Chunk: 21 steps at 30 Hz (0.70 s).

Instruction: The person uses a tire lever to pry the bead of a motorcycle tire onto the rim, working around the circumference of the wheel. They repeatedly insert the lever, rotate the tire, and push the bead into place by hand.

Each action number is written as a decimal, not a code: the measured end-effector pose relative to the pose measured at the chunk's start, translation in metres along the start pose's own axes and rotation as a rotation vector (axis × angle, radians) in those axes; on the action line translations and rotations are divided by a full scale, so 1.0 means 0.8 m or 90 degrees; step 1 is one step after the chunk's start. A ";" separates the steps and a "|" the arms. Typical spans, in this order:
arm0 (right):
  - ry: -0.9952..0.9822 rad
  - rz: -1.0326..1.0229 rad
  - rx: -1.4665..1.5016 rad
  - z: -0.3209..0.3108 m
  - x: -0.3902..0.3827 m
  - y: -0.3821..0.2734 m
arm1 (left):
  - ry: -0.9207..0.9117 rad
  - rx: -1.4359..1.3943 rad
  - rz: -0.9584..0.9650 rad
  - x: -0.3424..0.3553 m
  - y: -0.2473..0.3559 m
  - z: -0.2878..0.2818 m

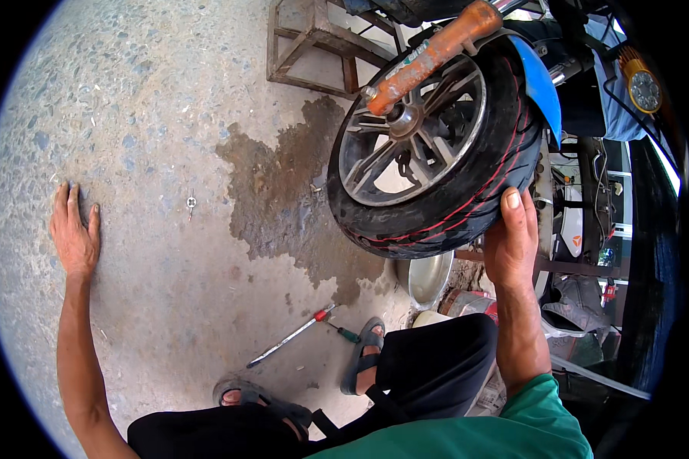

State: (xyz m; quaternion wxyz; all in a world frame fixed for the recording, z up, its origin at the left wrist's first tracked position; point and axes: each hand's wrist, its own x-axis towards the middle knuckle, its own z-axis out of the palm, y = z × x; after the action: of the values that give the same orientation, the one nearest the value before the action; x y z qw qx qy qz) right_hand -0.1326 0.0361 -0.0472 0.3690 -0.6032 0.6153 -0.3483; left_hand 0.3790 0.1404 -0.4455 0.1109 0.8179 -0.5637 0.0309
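At the right, a motorbike front wheel with a black tyre (406, 233) hangs tilted on an orange fork leg (436, 63). Red lines run around its tread, and the rim is grey with spokes. My right hand (511, 249) grips the tyre's lower right edge, thumb lying on the tread; its other fingers are mostly hidden. Far to the left, my left hand (76, 239) is empty and rests on the concrete ground, fingers stretched out. Between it and the wheel lies a small silver cross-shaped metal piece (191, 203).
A silver rod with a red part (295, 334) and a green-handled screwdriver (348, 334) lie by my sandalled feet. A wet stain (272, 199) spreads left of the wheel. Below the wheel sits a metal basin (430, 279). A rusty metal frame (314, 38) stands behind.
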 end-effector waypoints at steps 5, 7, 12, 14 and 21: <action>-0.008 -0.021 -0.021 0.000 -0.019 0.020 | 0.011 -0.008 0.031 0.002 -0.005 0.002; 0.021 0.004 -0.072 0.010 -0.033 0.022 | 0.005 -0.013 0.033 0.002 -0.004 0.000; 0.073 0.026 0.060 0.063 -0.069 0.050 | 0.004 -0.012 0.040 0.004 -0.004 -0.006; 0.076 0.039 0.040 0.082 -0.084 0.063 | 0.012 -0.024 0.054 0.005 -0.002 -0.007; 0.016 0.202 -0.015 0.114 -0.102 0.093 | 0.015 -0.024 0.073 0.010 0.005 -0.011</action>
State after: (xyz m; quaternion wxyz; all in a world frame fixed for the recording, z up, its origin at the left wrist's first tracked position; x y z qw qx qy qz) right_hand -0.0891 0.1215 -0.1538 0.4048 -0.4984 0.7114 -0.2858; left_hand 0.3785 0.1334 -0.4353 0.1307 0.7816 -0.6088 0.0360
